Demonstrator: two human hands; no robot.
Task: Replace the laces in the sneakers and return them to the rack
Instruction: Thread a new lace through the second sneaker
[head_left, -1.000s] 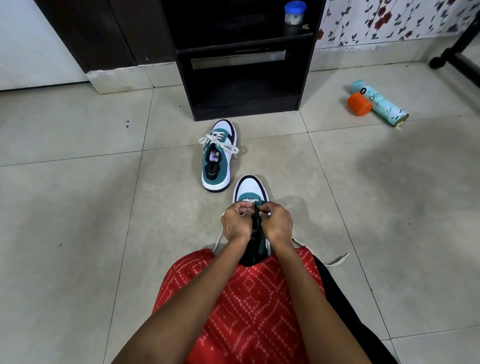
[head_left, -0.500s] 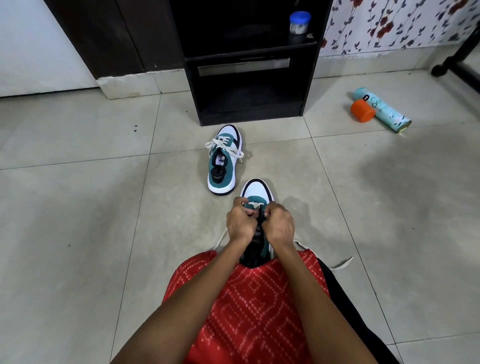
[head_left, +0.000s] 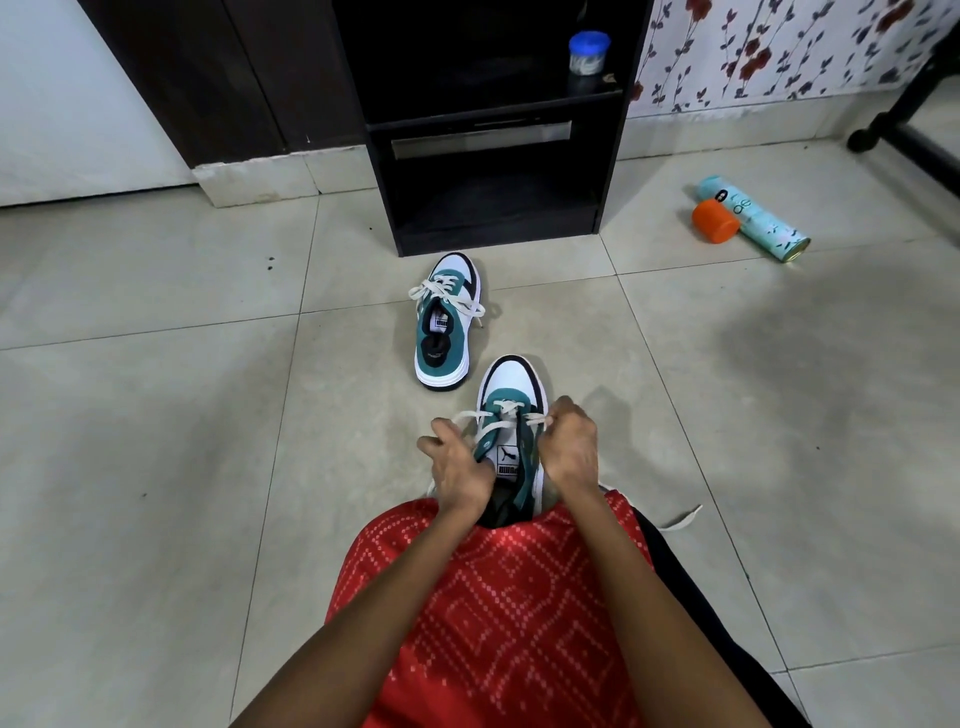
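A white and teal sneaker (head_left: 511, 387) stands on the floor just in front of my lap, toe pointing away. Its cream lace (head_left: 488, 422) crosses the lowest eyelets. My left hand (head_left: 458, 464) grips the lace strand on the shoe's left side. My right hand (head_left: 570, 441) pinches the strand on the right side, near the eyelets. A loose lace end (head_left: 680, 519) trails on the tile to the right. The second sneaker (head_left: 445, 322), laced and tied loosely, lies farther off, toe toward the black rack (head_left: 498, 208).
A blue-lidded jar (head_left: 588, 52) sits on the rack's upper shelf. A teal spray can (head_left: 753, 218) lies on the floor at right, an orange cap (head_left: 714, 221) beside it. A black furniture leg (head_left: 904, 140) is at far right. My red garment covers my lap.
My hands have moved apart from the middle of the shoe, pulling the lace out to either side. The tongue label now shows between them.
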